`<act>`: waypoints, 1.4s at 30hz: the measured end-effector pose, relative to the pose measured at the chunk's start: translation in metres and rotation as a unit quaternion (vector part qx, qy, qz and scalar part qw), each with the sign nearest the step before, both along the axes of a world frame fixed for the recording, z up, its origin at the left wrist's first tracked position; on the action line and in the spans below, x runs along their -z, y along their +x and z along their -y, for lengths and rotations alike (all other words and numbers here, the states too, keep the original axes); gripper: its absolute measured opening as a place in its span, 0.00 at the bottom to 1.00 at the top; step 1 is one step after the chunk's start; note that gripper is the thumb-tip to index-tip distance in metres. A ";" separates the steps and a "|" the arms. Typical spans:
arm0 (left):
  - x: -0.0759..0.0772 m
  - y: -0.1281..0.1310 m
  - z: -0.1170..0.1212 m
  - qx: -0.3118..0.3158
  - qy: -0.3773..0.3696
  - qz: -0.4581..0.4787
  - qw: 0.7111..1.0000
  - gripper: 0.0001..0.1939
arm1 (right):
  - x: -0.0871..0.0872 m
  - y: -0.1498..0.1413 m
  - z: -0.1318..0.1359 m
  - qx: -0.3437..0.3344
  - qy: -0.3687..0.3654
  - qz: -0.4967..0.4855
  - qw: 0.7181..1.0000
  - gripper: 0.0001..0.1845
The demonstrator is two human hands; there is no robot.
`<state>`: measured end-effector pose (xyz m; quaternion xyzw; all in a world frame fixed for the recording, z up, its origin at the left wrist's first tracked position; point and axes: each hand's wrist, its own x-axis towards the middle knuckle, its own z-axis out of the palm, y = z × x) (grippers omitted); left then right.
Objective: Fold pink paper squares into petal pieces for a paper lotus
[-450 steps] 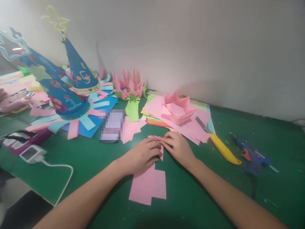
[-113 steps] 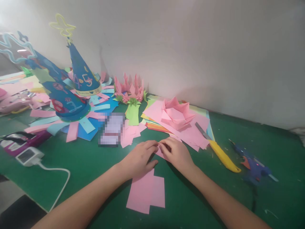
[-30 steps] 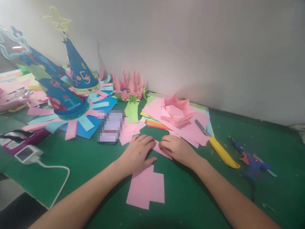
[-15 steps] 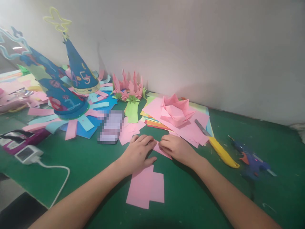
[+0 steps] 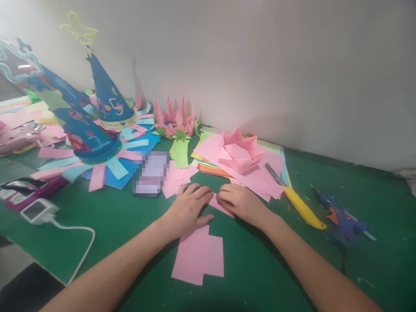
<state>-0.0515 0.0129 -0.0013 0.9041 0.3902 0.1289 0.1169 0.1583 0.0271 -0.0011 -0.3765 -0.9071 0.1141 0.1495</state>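
Pink paper, a narrow strip (image 5: 218, 205), lies flat on the counter (image 5: 276, 268) between the two hands. It looks to have been folded at least once, though the fingers hide its ends, so I can't count the creases; I'd call it partly done. The left hand (image 5: 191, 208) rests its bent fingers on one end, loosely, thumb spread away. The right hand (image 5: 242, 201) has its fingers curled together onto the other end. Just below, flat pink pieces (image 5: 191, 262) overlap, smooth, square-cornered and apparently not yet folded. Past the right hand, a pink paper bloom (image 5: 239, 149), crisp and pointed, sits fully shaped on a stack of coloured sheets (image 5: 208, 149). Left of that stands a spiky pink crown (image 5: 177, 123) trimmed with green. Farther right lie a yellow-handled cutter (image 5: 302, 208), ridged along its grip, and a blue glue gun (image 5: 347, 223). Smooth blue cone hats (image 5: 110, 99) rise far left, fringed with paper tabs.
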 end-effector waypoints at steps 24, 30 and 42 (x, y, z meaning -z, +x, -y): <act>-0.006 0.000 -0.001 0.006 0.007 -0.018 1.000 0.20 | -0.006 0.011 0.008 -0.004 0.028 0.033 0.999 0.14; -0.006 0.001 0.000 0.011 0.012 -0.009 1.000 0.19 | -0.007 0.012 0.013 0.021 0.028 0.033 0.999 0.15; -0.004 -0.009 -0.009 0.005 0.028 0.059 0.998 0.15 | -0.002 -0.002 0.008 0.036 0.063 0.044 0.996 0.16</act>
